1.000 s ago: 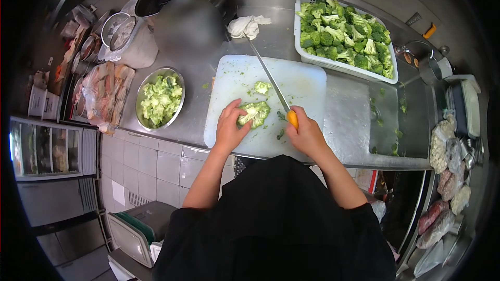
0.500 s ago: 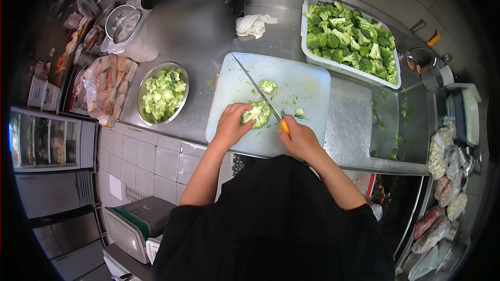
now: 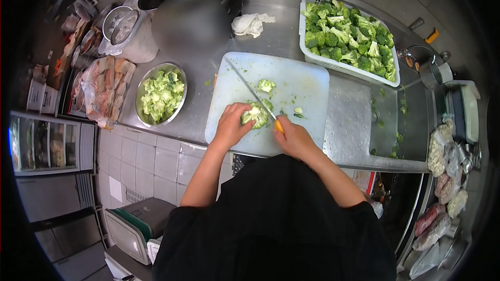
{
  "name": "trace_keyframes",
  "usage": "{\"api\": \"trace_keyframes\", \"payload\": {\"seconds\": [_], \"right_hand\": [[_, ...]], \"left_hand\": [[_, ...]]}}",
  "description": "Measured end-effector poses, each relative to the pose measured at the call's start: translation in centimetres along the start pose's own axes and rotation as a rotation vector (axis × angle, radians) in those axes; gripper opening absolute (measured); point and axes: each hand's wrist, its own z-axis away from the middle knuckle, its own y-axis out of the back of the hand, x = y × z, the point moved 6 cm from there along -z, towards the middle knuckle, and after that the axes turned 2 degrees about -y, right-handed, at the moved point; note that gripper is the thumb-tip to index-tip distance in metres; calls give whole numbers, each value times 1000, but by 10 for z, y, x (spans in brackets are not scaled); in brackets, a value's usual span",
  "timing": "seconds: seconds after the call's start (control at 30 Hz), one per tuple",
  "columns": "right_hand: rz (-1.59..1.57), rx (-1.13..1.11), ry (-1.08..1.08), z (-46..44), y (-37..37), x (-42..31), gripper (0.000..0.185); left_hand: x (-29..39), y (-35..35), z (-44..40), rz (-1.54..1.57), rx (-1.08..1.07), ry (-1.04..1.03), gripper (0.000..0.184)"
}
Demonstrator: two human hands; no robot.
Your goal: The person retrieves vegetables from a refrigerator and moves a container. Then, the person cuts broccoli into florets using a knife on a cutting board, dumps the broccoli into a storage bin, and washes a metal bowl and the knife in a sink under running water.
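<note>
My left hand is closed on a broccoli head, its pale cut side facing up on the white cutting board. In my right hand is a long knife with a yellow handle. The blade slants to the upper left, against or just over the right edge of the broccoli head; contact is hard to judge. Beyond the blade lies a smaller broccoli piece. A small stem offcut and green crumbs are scattered on the board.
A steel bowl of pale green pieces stands left of the board. At the upper right, a white basket is heaped with florets. A sink lies right, a white cloth behind. A blurred patch hides the area beyond the board.
My right hand and the knife have shifted slightly left, bringing the blade closer to the broccoli head. My left hand keeps its hold. The whole view has moved a little.
</note>
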Motion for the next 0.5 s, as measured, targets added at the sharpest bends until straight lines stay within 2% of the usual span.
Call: {"api": "trace_keyframes", "payload": {"seconds": [0.13,0.17,0.23,0.33,0.4,0.5], "right_hand": [[-116,267,-20,11,30,14,35],[-116,269,-22,14,34,22,35],[-60,227,-166,22,39,46,35],[-10,199,-255,39,39,74,36],[5,194,-326,46,35,93,35],[-36,159,-432,51,31,116,34]], "left_hand": [[-1,2,-8,-36,-29,52,32],[3,3,-14,-51,9,-14,29],[9,0,-29,-64,45,-82,26],[14,-10,-56,-126,-79,-106,23],[12,-20,-69,-293,-360,51,25],[4,-30,-78,-238,-360,26,25]]}}
